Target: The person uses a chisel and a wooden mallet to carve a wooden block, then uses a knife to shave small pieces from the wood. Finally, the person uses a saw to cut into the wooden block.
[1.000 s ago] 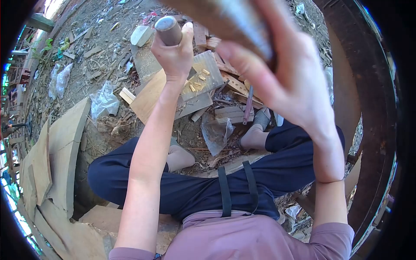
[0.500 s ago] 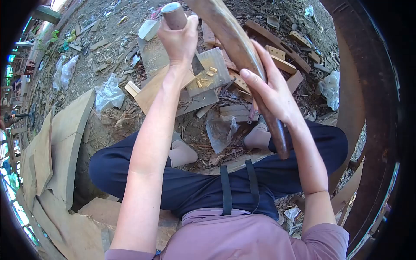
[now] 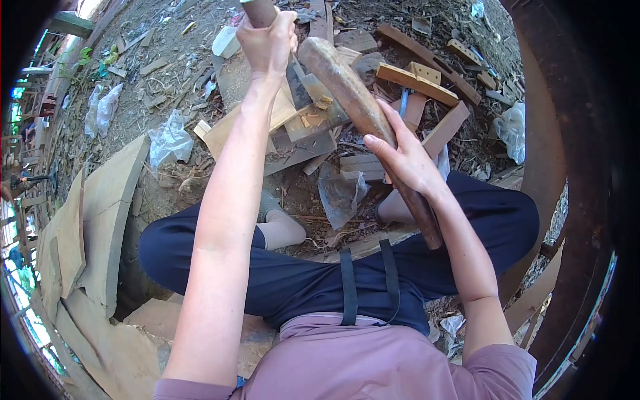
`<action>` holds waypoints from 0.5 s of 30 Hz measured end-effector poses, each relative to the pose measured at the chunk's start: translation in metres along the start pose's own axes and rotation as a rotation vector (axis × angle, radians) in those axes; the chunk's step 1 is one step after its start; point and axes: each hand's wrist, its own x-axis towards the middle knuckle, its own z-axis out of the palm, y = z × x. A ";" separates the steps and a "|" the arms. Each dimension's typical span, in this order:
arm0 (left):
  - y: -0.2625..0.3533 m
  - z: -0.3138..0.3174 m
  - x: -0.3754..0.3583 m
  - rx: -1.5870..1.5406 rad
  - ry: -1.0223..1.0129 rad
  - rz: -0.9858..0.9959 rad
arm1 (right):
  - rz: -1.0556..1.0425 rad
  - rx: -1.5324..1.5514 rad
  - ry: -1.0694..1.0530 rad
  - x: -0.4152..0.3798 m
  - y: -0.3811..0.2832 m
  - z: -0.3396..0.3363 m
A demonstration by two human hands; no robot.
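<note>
My left hand is wrapped around the thick round handle of a chisel, held upright. Below the fist its dark flat blade comes down against a wooden block with small chips of wood on top. A smooth, slightly curved wooden club lies in the grip of my right hand, its thick end close to the left fist and its thin end over my lap. A wider pale board sits under the work, partly covered by my left forearm.
Wood offcuts surround the work, among them a plank and a drilled block. Plastic bags lie on the littered ground. Large boards stand at the left, and a dark curved beam rises at the right.
The club's thick end has dropped from the top of the view towards the chisel and wood. My left hand has shifted slightly up in the view, still around the chisel handle.
</note>
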 end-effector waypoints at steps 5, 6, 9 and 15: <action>-0.006 -0.007 0.016 -0.008 -0.047 -0.064 | 0.095 -0.043 -0.042 -0.001 0.002 0.006; -0.011 -0.008 0.020 -0.010 -0.043 -0.067 | 0.099 -0.046 -0.045 -0.001 0.002 0.007; -0.021 -0.012 0.029 0.043 -0.044 -0.132 | 0.129 -0.009 -0.037 -0.003 0.002 0.009; -0.015 -0.015 0.031 -0.054 -0.131 -0.193 | 0.152 -0.060 -0.076 -0.001 0.003 0.005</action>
